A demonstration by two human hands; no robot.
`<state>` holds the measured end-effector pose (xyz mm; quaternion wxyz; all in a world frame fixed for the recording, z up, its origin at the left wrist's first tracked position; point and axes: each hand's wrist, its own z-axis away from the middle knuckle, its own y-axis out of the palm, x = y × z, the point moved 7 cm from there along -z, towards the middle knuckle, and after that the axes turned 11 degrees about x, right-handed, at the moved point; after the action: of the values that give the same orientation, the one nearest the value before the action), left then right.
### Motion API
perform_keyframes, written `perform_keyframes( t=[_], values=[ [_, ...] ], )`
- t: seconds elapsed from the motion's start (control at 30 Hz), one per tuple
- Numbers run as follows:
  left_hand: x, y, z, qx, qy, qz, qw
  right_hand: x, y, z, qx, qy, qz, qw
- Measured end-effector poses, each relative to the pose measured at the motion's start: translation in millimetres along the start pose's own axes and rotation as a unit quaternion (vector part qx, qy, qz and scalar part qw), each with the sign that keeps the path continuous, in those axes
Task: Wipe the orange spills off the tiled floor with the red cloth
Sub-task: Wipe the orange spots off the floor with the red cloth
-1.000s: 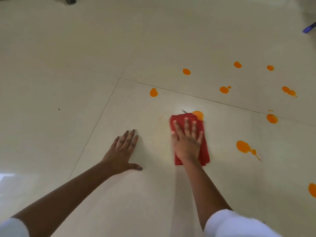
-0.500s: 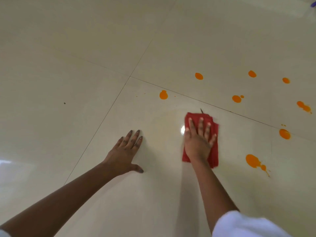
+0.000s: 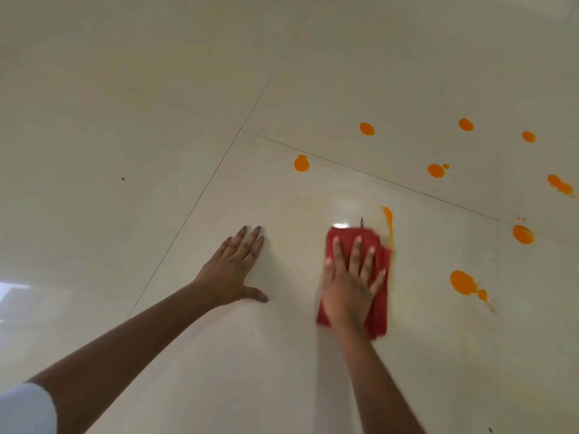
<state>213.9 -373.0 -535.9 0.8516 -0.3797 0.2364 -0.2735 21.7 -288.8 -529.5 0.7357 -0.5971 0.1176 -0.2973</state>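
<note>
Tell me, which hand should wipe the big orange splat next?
The right hand, probably. It already presses flat on the red cloth, and the big orange splat lies just to its right. The left hand rests bare on the floor, farther away.

Soft, even light; a small white glare on the glossy tiled floor [image 3: 156, 120] just beyond my fingers [image 3: 355, 245], which blur with motion; grout lines bow outward.
</note>
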Motion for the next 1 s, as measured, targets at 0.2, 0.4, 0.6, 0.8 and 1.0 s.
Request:
perform_keyframes(
  t=[0.2, 0.4, 0.6, 0.8, 1.0],
  values=[
    [29, -7, -2, -0.004, -0.048, 0.026, 0.999, 95, 18, 5, 0.057, -0.281, 0.068, 0.956],
    [60, -11, 6, -0.015, -0.075, 0.052, 0.996, 32, -4, -53, 0.056, -0.060, 0.022, 0.996],
    [52, -23, 12, 0.010, -0.099, 0.086, 0.991, 116, 17, 15, 0.186, -0.181, 0.040, 0.965],
    [76, -32, 25, 0.018, -0.107, 0.103, 0.989, 139, 14, 14, 0.197, -0.208, 0.103, 0.953],
    [101, -33, -3, 0.006, -0.067, 0.070, 0.995, 170, 28, -34, 0.161, -0.292, 0.122, 0.935]
  ],
)
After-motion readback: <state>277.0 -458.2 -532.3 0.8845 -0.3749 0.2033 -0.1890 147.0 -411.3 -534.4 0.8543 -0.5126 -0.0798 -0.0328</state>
